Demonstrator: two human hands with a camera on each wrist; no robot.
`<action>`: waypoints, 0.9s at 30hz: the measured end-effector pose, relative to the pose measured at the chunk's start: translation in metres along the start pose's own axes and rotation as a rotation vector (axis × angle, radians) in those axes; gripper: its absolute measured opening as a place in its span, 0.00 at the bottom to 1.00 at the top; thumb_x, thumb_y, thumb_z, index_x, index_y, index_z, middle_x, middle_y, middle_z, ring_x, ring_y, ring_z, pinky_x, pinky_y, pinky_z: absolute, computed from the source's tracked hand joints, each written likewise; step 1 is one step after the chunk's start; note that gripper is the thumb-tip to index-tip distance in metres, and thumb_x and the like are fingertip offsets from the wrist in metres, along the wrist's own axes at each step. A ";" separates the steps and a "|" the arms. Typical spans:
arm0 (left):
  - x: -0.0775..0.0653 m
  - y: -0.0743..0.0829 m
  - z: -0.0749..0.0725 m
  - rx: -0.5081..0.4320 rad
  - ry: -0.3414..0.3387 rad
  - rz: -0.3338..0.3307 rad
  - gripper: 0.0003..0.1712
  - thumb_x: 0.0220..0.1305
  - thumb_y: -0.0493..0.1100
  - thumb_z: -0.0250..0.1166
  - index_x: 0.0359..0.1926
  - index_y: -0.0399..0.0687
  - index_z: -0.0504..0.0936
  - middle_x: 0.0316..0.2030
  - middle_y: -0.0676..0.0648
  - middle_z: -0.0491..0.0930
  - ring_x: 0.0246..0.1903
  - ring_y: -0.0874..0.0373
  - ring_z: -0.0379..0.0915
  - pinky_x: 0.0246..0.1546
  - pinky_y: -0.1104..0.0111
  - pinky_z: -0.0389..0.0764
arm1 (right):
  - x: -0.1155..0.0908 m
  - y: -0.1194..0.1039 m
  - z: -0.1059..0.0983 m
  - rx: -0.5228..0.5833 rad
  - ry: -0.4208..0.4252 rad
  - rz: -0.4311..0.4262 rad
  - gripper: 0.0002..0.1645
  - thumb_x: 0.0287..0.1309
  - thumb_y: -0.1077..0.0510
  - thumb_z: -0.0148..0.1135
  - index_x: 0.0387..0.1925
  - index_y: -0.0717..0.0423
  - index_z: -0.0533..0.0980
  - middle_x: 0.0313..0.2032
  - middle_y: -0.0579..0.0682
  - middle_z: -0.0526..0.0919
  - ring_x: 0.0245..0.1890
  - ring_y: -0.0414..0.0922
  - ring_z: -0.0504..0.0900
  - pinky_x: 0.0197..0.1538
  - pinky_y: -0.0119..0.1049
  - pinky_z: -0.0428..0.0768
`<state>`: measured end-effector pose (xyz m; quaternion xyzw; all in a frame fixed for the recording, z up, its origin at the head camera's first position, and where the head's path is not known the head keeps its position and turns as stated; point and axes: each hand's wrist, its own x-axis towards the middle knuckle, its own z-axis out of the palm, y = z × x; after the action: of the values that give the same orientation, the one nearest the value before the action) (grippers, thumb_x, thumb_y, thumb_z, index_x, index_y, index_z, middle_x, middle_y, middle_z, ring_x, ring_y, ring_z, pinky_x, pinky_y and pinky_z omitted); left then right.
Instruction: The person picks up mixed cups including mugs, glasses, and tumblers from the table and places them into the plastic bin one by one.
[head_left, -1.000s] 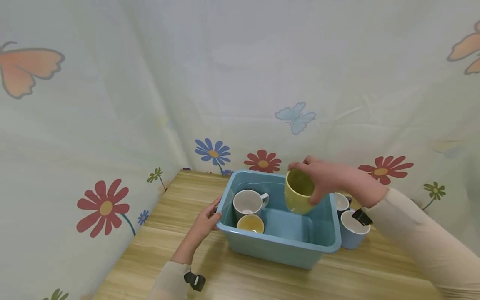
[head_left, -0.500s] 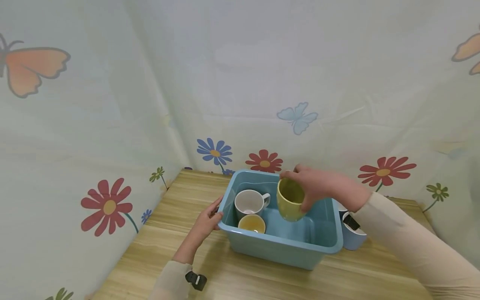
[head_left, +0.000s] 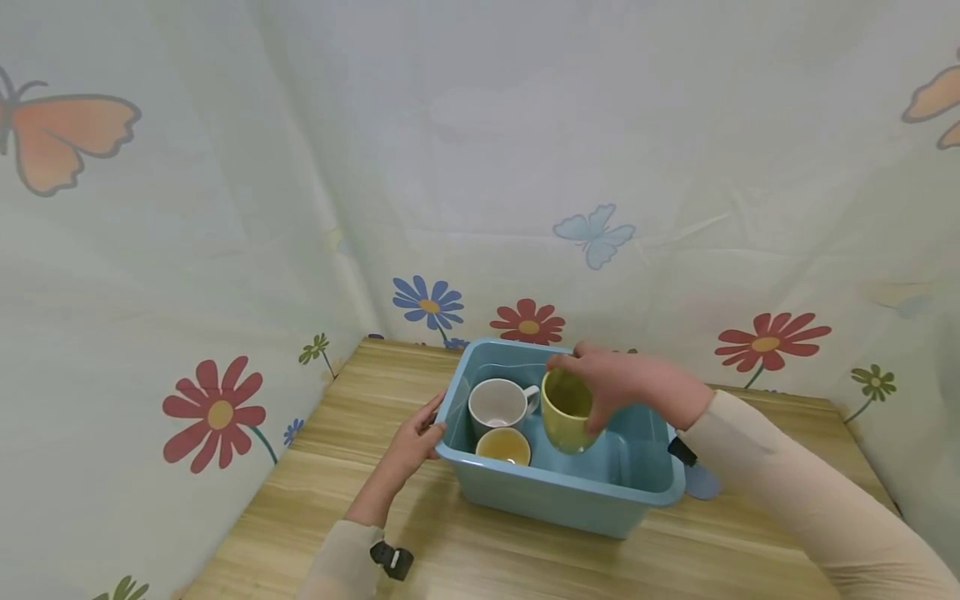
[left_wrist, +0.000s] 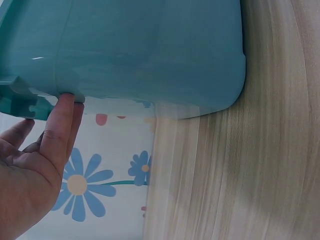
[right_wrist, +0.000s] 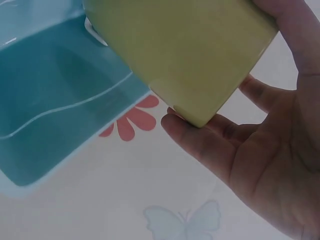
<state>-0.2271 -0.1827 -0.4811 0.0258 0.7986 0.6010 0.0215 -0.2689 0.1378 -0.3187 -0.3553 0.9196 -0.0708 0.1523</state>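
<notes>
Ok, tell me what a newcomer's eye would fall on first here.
Probably the yellow-green cup in the right hand, at the open top of the blue tub. Next comes the tub itself, on the wooden table, with a white mug and a yellow-lined cup inside its left end. Red flowers on the pale cloth behind also stand out.

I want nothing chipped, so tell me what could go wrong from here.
The yellow cup, held only by the right hand, might slip and drop into the blue tub. It could also bump the white mug, whose handle sticks out toward it.
</notes>
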 end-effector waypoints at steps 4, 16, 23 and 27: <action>0.000 -0.002 0.000 -0.013 -0.002 -0.004 0.37 0.70 0.36 0.54 0.78 0.43 0.60 0.66 0.26 0.73 0.42 0.53 0.80 0.32 0.69 0.82 | 0.006 -0.002 0.007 0.010 -0.040 0.021 0.57 0.36 0.50 0.85 0.70 0.48 0.66 0.54 0.59 0.74 0.52 0.52 0.74 0.47 0.44 0.86; 0.002 -0.005 -0.001 -0.004 -0.011 0.009 0.36 0.70 0.37 0.54 0.78 0.43 0.59 0.67 0.26 0.72 0.42 0.54 0.80 0.33 0.70 0.82 | 0.018 -0.004 0.025 0.005 -0.122 0.075 0.60 0.37 0.52 0.84 0.73 0.47 0.64 0.56 0.56 0.74 0.53 0.52 0.75 0.52 0.52 0.86; 0.001 -0.005 -0.001 -0.013 -0.009 0.013 0.36 0.70 0.36 0.54 0.78 0.42 0.60 0.67 0.25 0.72 0.43 0.52 0.81 0.32 0.70 0.83 | 0.026 -0.001 0.037 0.027 -0.134 0.097 0.59 0.37 0.54 0.84 0.72 0.49 0.64 0.56 0.56 0.74 0.54 0.52 0.74 0.52 0.54 0.85; 0.000 -0.003 0.000 -0.015 -0.003 0.006 0.36 0.70 0.36 0.54 0.78 0.42 0.60 0.67 0.26 0.72 0.43 0.52 0.81 0.32 0.70 0.82 | 0.031 0.002 0.042 0.034 -0.144 0.079 0.56 0.37 0.55 0.84 0.69 0.50 0.65 0.54 0.55 0.74 0.52 0.51 0.74 0.53 0.54 0.84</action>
<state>-0.2273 -0.1836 -0.4845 0.0288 0.7940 0.6068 0.0212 -0.2781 0.1170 -0.3663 -0.3203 0.9182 -0.0546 0.2267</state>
